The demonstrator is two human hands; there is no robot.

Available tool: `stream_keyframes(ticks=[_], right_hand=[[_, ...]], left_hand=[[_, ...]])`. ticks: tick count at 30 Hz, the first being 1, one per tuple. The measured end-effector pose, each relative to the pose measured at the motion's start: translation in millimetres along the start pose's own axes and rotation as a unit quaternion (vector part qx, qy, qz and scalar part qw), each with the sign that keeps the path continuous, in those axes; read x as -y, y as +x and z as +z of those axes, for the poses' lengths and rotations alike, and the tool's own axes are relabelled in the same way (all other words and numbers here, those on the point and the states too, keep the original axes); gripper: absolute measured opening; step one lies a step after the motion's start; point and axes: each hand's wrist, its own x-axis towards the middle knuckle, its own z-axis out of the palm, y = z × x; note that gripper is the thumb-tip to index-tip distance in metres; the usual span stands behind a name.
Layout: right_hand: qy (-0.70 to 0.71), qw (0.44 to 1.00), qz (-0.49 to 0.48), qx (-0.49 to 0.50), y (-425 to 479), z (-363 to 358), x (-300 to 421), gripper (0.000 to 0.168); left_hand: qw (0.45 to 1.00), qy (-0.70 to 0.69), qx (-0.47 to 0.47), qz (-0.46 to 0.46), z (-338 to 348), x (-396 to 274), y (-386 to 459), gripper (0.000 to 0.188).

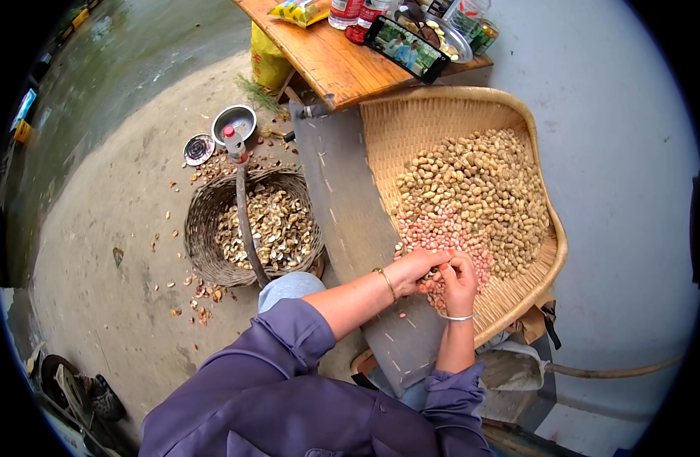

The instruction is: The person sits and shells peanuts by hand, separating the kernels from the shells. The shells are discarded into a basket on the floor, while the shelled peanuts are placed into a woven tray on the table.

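My left hand (415, 269), with a gold bracelet at the wrist, and my right hand (459, 284), with a silver bangle, meet at their fingertips over the near part of a woven winnowing basket (530, 114). Fingers cover what lies between them; a few peanuts show beneath my left palm. Pink shelled peanut kernels (441, 225) lie around and beyond both hands. Farther back, a large heap of unshelled peanuts (481, 185) fills the basket's middle and right side. A grey cloth sheet (332, 188) covers the basket's left edge.
At left on the concrete, a wicker basket (198, 251) with an arched handle (244, 223) holds peanut shells (270, 223). Behind it are a metal bowl (235, 121) and a plastic bottle (234, 145). A wooden table (327, 68) bears a smartphone (407, 49), bottles and a metal plate (461, 45).
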Motion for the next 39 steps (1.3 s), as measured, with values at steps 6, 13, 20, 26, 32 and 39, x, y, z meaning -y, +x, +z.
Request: stream_keyframes(ticks=[6,13,20,26,32,39], right_hand=[[0.214,0.967,0.110,-0.079,2,8,-5,0.009],[-0.003,0.983,0.103,-0.151,18,9,-6,0.016],[-0.438,0.897,-0.006,-0.063,74,-64,-23,0.026],[-0.013,0.993,0.116,-0.001,58,-53,5,0.023],[-0.277,0.951,0.133,0.004,61,-45,8,0.012],[-0.483,0.866,-0.131,-0.002,92,5,-34,0.011]], left_hand=[[0.996,-0.087,0.014,0.014,4,2,-1,0.019],[0.995,-0.104,-0.006,0.002,2,12,-2,0.029],[0.995,-0.054,-0.068,0.046,0,13,7,0.039],[0.992,-0.100,-0.060,0.047,-11,9,13,0.046],[0.980,-0.161,-0.090,0.070,-3,4,-3,0.046],[0.978,-0.123,-0.094,0.143,-10,5,5,0.021]])
